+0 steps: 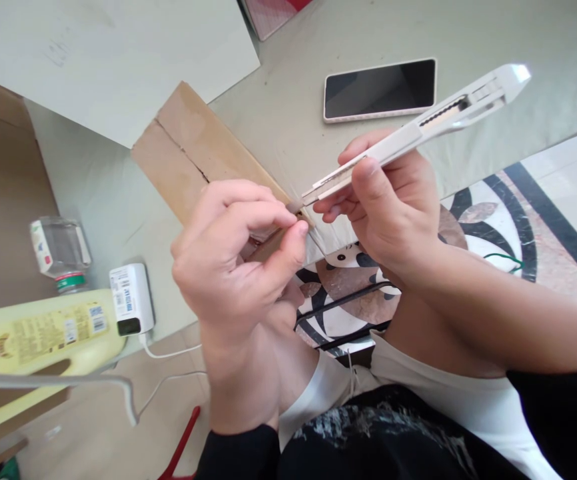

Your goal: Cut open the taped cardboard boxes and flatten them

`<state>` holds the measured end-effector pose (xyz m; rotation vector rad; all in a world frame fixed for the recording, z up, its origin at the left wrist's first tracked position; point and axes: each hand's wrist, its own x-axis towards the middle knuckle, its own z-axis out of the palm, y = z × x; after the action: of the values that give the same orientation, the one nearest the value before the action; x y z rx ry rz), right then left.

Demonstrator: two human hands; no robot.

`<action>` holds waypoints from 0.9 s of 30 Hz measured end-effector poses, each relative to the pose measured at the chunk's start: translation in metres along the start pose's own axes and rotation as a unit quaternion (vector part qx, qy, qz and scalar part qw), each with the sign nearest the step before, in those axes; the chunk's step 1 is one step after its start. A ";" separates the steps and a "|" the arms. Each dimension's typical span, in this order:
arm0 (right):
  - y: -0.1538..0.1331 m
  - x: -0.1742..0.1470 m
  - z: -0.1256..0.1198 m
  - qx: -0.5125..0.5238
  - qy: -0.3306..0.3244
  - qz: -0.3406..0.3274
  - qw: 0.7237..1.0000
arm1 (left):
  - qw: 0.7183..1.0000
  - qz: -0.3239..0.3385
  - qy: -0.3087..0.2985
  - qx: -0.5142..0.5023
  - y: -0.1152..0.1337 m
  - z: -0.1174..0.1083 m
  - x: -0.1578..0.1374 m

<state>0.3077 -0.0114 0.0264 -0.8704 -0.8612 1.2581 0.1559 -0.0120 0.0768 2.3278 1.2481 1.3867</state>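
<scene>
My right hand [393, 207] is closed around a white utility knife [393, 147]. The knife slants from upper right down to lower left, its narrow end pointing at my left hand [243, 247]. The thumb and index finger of that left hand are pinched together right by the knife's narrow end. A small greyish bit shows at these fingertips, too blurred to name. Beneath and behind the left hand lies a brown cardboard box [203, 140] with a dark seam along its top. The left fingers hide part of the box.
A phone [381, 90] lies on the pale green tablecloth [488, 40] behind the knife. At left are a white power bank [131, 300] with a cable, a clear bottle [61, 247] and a yellow jug [43, 333]. A white board-like surface [118, 60] covers the upper left.
</scene>
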 end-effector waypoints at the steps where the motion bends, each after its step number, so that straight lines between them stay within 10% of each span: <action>1: 0.000 0.000 0.000 0.001 -0.001 -0.001 1.000 | 1.000 0.002 -0.001 0.000 0.000 0.000 0.000; 27: 0.015 0.023 -0.016 -0.051 0.068 -0.015 0.996 | 0.999 0.024 0.020 -0.027 -0.004 -0.002 -0.003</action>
<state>0.3182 0.0115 0.0080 -1.0084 -0.8318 1.1240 0.1511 -0.0117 0.0741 2.3196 1.1576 1.4698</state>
